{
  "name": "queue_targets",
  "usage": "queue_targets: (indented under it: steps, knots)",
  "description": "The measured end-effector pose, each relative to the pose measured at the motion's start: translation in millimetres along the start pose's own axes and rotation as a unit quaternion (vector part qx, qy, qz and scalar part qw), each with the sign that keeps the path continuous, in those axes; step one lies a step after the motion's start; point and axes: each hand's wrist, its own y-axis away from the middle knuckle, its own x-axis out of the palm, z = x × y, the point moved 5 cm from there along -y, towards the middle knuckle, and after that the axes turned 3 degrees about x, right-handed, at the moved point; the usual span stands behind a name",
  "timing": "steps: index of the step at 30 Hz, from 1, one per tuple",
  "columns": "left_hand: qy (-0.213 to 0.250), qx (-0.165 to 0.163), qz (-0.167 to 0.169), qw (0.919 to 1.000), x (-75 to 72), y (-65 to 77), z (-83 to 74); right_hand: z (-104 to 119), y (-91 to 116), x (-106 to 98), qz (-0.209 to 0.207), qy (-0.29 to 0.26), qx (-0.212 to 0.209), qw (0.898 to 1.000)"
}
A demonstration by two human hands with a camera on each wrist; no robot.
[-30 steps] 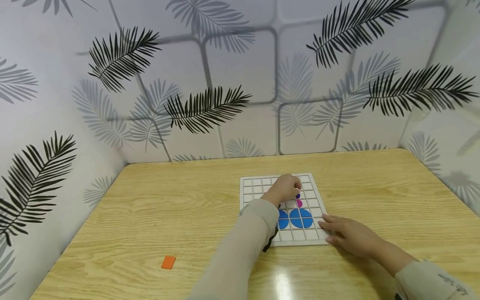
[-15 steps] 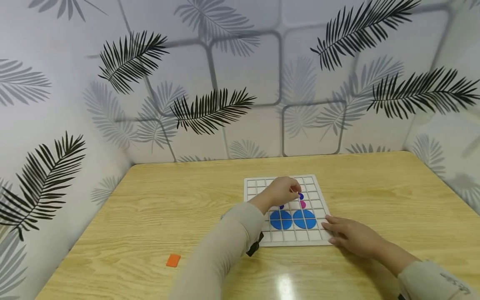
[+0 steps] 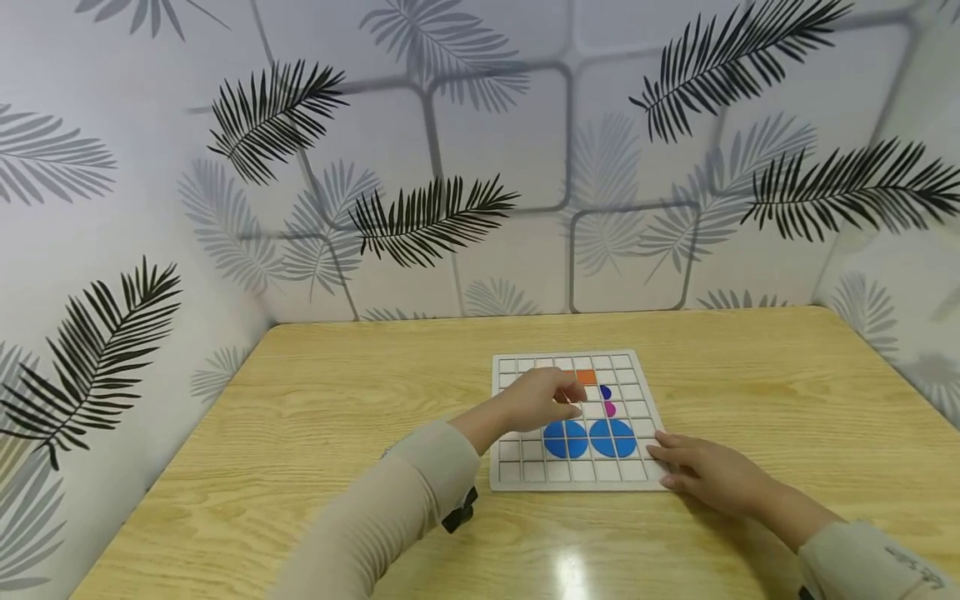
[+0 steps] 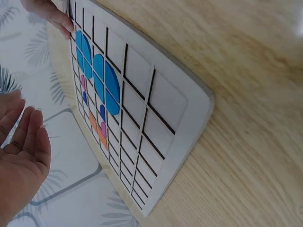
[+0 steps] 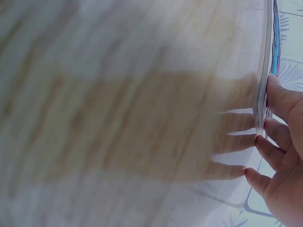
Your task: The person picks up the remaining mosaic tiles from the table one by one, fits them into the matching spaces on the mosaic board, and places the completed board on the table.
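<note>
A white square grid board lies on the table, bearing coloured pieces. Two large blue circles, divided by grid lines, sit toward its near side. Behind the right circle are a small magenta piece and a dark blue piece. Farther back lie orange squares, partly covered by my left hand. That hand hovers above the board, fingers loosely bent and nothing between them; the left wrist view also shows its bare palm. My right hand rests its fingertips at the board's right edge.
The wooden table extends to both sides of the board. Behind it stands a wall with a leaf pattern. My left sleeve crosses the table's near middle.
My left hand has drawn back left and toward me, uncovering orange on the board. The loose orange square on the table is out of sight where my left forearm now lies. My right hand stays put.
</note>
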Motion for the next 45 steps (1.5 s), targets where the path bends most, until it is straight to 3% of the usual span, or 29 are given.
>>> queue_targets:
  steps: [6,21,37,41,45]
  knots:
    - [0.024,0.021,0.003,0.9995,-8.4,29.0,-4.0,0.3,-0.8,-1.5,0.000,-0.003,0.001,1.000]
    - [0.109,-0.018,0.001,0.9939,-20.5,105.4,15.6,0.6,-2.0,0.1,0.011,-0.012,0.015,1.000]
    - [0.128,-0.110,-0.029,0.9852,-27.7,181.7,58.9,1.5,-1.0,1.4,0.005,-0.009,0.013,1.000]
    - [0.142,-0.150,-0.049,0.9772,-25.8,201.5,71.7,0.9,-1.1,2.2,0.005,-0.010,0.011,1.000]
    - [0.143,-0.191,-0.091,0.9668,-24.1,219.6,83.0,-0.4,-0.3,2.0,0.002,-0.010,0.008,1.000]
